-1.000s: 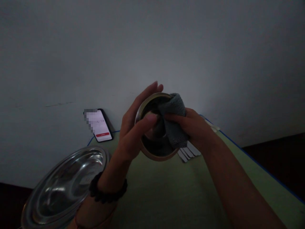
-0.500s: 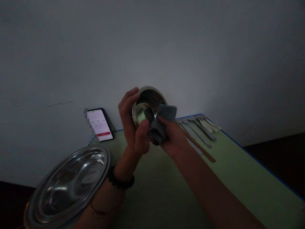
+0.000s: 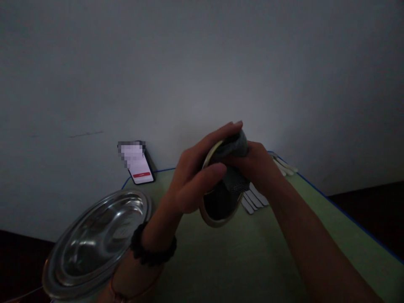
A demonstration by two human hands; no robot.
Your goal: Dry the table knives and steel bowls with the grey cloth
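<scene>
My left hand (image 3: 195,179) grips a small steel bowl (image 3: 217,212) by its rim, thumb across the front, and holds it in the air above the green table (image 3: 227,261). The bowl is tilted with its opening turned toward me and to the right. My right hand (image 3: 257,166) is closed on a grey cloth (image 3: 235,145) and presses it into the bowl over the upper rim. A dark bead bracelet sits on my left wrist.
A large steel plate (image 3: 97,240) lies at the table's near left. A phone (image 3: 139,164) with a lit screen leans on the white wall behind. Cutlery (image 3: 255,198) lies in a row at the far right, partly hidden by my hands. The table's right edge has a blue border.
The bowl has come closer and lower, and has turned so its opening faces more to the right. My right hand and the cloth have shifted to the bowl's upper rim.
</scene>
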